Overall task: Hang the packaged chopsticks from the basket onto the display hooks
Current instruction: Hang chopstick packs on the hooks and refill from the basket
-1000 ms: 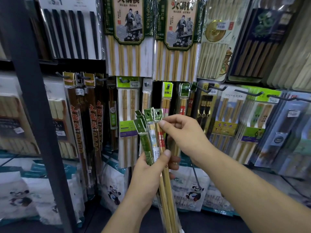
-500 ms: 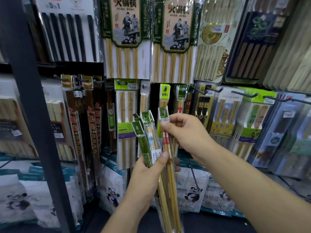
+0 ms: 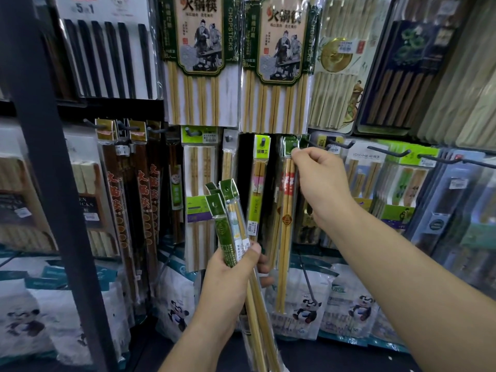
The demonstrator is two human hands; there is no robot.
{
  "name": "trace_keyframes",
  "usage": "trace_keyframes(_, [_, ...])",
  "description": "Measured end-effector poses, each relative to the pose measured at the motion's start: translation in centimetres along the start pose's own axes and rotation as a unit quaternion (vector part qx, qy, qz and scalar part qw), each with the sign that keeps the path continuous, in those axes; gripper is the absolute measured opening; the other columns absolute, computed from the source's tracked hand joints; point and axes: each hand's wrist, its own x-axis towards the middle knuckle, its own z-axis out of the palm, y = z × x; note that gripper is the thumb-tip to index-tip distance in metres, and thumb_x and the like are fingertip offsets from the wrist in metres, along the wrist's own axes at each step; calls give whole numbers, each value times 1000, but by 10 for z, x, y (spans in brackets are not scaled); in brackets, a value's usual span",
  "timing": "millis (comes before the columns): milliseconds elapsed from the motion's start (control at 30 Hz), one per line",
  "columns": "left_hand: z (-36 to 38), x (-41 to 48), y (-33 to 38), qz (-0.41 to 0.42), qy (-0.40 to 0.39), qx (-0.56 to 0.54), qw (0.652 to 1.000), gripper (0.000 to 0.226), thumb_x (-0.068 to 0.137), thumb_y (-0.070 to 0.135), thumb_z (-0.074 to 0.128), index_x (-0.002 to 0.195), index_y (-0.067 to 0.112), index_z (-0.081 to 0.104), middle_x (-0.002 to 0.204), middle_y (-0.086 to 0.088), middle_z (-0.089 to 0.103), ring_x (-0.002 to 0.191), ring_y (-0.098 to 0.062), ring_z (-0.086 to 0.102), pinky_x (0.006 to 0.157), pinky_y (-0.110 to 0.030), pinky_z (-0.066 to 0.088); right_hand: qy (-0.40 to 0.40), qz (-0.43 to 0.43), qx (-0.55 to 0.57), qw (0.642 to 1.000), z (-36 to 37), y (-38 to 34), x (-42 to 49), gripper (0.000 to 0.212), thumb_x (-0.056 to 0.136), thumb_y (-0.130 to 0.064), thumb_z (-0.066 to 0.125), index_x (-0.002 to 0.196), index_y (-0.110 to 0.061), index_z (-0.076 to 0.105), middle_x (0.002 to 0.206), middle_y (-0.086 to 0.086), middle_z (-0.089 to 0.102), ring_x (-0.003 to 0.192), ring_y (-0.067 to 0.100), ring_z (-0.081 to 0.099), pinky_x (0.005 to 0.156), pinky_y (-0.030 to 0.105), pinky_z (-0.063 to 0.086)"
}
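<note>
The display rack (image 3: pixel 56 183) is crowded with hanging packs (image 3: pixel 198 197), and the left hand (image 3: pixel 230 275) grips a fanned bundle of green-topped packs (image 3: pixel 228 210) low at centre. Up right, the right hand (image 3: pixel 319 181) pinches the red-labelled pack (image 3: pixel 286 210) by its green header right at the hook (image 3: pixel 294 144), sticks dangling below the grip.

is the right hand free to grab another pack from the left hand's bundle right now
Probably not yet: the right hand is pinching the header of the red-banded pack, held high. Once it lets go, the bundle in the left hand sits just below, nothing between.
</note>
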Motion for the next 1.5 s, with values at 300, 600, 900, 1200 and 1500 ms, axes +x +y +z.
trace_keyframes(300, [-3,1,0,-17,5,37,999,13,95,26,74,106,19,73,71,-2,72,69,-25,77,66,-37,65,54,-7,-65,996,6,15,11,46,101,-36,60,60,-18,49,42,-13,37,43,4,40,46,7,39])
trace_keyframes(600, [2,-6,5,-7,-41,36,998,19,92,16,76,109,15,67,82,-7,77,75,-21,76,67,-35,64,-129,-38,-118,984,5,20,-42,24,97,-45,62,86,-25,71,79,-5,70,74,-2,63,69,27,49])
trace_keyframes(900, [4,-7,6,-3,-36,21,999,22,87,13,79,106,11,69,89,-15,78,81,-28,78,63,-35,64,-179,-24,-95,979,4,14,-50,19,95,-33,70,88,-15,73,90,18,68,73,14,58,83,47,56])
trace_keyframes(1200, [5,-6,5,-2,-36,-19,999,28,91,11,75,116,2,65,93,-20,79,86,-34,79,65,-37,64,-171,11,-15,985,-1,25,-45,21,92,-32,75,78,-17,73,63,-6,64,56,2,56,53,14,45])
trace_keyframes(1500, [-2,-2,3,-7,15,38,999,21,89,22,78,105,11,72,93,-9,80,86,-21,78,71,-45,63,-44,-27,-37,998,-12,5,-17,37,105,-31,54,82,-3,63,63,1,48,54,9,43,54,15,46])
